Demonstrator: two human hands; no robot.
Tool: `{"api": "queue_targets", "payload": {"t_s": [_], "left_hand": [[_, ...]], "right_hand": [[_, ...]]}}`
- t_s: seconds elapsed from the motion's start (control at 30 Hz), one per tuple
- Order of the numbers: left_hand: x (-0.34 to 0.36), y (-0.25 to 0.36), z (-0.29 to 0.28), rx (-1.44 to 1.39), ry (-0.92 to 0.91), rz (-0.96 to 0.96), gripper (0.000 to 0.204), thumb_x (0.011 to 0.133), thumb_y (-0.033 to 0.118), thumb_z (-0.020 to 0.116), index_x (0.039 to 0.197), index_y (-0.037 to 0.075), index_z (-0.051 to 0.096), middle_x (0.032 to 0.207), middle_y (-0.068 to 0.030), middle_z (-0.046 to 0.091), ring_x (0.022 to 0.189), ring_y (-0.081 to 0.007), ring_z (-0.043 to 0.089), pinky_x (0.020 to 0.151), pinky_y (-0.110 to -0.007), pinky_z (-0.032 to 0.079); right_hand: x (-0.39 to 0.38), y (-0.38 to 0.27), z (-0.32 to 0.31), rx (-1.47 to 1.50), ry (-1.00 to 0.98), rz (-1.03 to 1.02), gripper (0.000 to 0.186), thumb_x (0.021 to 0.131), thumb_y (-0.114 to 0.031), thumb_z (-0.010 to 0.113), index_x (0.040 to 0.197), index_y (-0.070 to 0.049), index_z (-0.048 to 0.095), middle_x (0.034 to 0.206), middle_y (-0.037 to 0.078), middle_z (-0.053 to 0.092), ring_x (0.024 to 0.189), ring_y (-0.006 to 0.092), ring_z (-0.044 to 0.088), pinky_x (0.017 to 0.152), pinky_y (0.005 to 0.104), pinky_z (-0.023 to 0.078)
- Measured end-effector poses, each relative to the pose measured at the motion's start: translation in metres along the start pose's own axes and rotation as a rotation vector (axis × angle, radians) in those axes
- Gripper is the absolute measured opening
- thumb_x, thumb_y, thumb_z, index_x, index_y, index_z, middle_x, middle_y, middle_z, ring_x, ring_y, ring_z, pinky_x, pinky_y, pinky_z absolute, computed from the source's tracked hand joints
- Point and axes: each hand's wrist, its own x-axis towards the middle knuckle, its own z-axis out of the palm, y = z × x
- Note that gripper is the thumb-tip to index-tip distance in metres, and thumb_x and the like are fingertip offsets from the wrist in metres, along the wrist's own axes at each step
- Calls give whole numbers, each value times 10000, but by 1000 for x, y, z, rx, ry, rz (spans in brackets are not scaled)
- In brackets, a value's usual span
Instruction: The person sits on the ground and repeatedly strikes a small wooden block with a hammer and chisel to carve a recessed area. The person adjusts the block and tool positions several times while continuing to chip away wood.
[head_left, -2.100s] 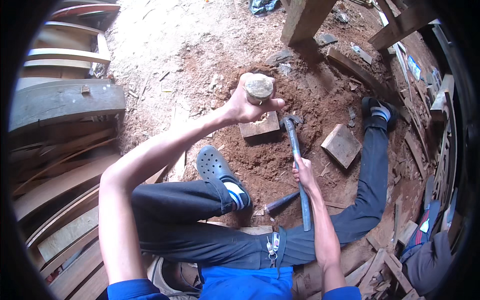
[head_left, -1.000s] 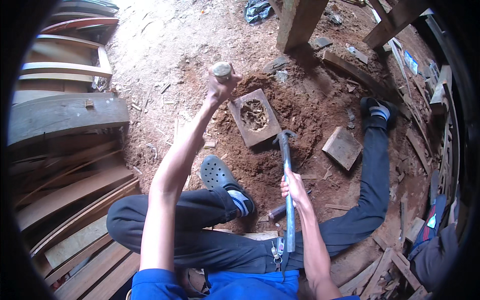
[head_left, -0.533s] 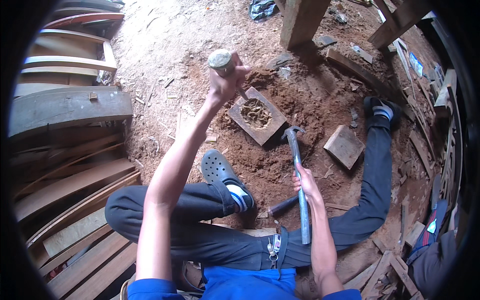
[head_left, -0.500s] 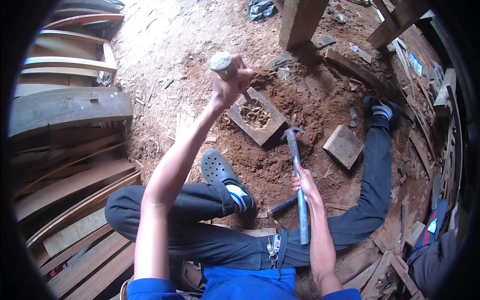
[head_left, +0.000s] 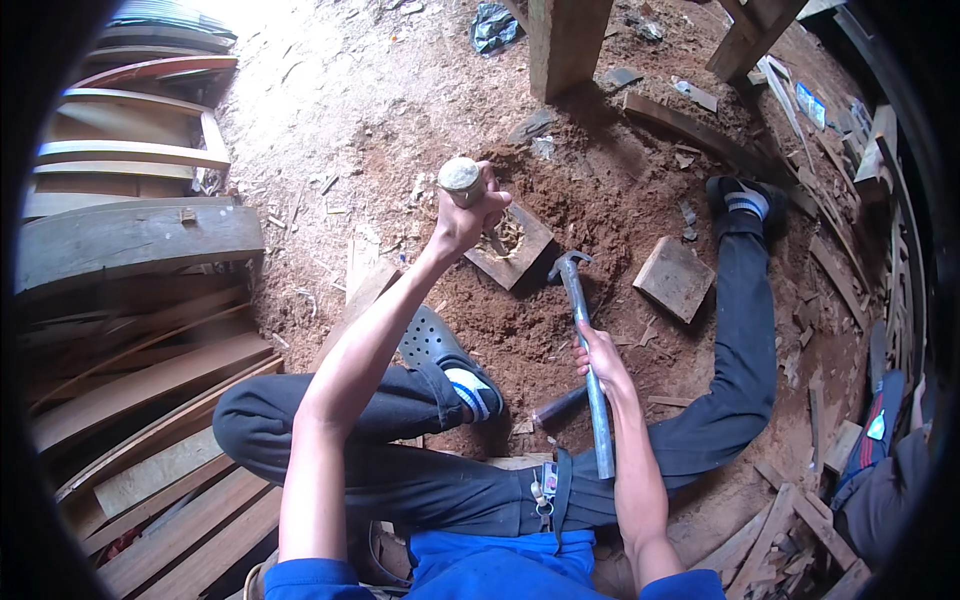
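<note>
My left hand [head_left: 468, 218] is closed round a chisel [head_left: 461, 178], its round, pale handle end facing up. Under that hand lies a square wooden block [head_left: 522, 262] with a rough hollow full of shavings; the chisel's blade points down into this hollow, though its tip is hard to make out. In my right hand [head_left: 601, 358] is a claw hammer [head_left: 590, 405] with a long bluish metal handle. Its head hovers just right of the block, apart from the chisel. A second wooden block [head_left: 675, 280] rests on the dirt farther right.
Curved boards [head_left: 140, 235] and planks are stacked along the left. A thick wooden post [head_left: 565, 50] stands at the far side, with a long beam [head_left: 690, 130] beside it. A dark rod [head_left: 562, 408] lies by my shoe [head_left: 432, 342]. Scrap wood [head_left: 770, 540] litters the lower right.
My left hand and the chisel have come lower and nearer to me, now covering more of the block's hollow. The hammer stays beside the block with little movement. The whole view has shifted slightly.
</note>
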Motion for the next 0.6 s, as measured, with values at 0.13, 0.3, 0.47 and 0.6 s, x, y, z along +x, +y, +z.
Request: {"api": "queue_targets", "payload": {"t_s": [0.13, 0.3, 0.47, 0.6], "left_hand": [[-4, 5, 4, 114, 14, -2, 197, 770, -3, 633, 705, 81, 467, 564, -13, 505, 432, -108, 481, 355, -255, 375], [-6, 6, 6, 40, 7, 10, 188, 773, 8, 631, 698, 80, 474, 562, -14, 502, 433, -108, 481, 356, -253, 376], [-6, 0, 4, 74, 47, -70, 224, 732, -71, 702, 776, 68, 532, 621, 14, 519, 469, -79, 497, 380, -242, 373], [-6, -4, 1, 46, 55, -1, 204, 731, -39, 709, 758, 71, 539, 620, 16, 533, 471, -76, 494, 396, -239, 389]], "right_hand": [[1, 1, 0, -1, -8, -3, 434, 973, -489, 513, 816, -87, 467, 607, -76, 374, 456, 5, 349, 387, 182, 326], [3, 3, -2, 7, -3, 5, 437, 974, -490, 509, 816, -84, 470, 607, -76, 378, 451, 8, 347, 389, 185, 326], [6, 6, -5, 3, -17, 2, 434, 972, -489, 513, 825, -83, 472, 604, -72, 378, 449, 12, 352, 389, 188, 324], [7, 7, -5, -6, 0, 9, 433, 973, -490, 511, 824, -85, 473, 603, -70, 373, 446, 13, 346, 386, 189, 320]]}}
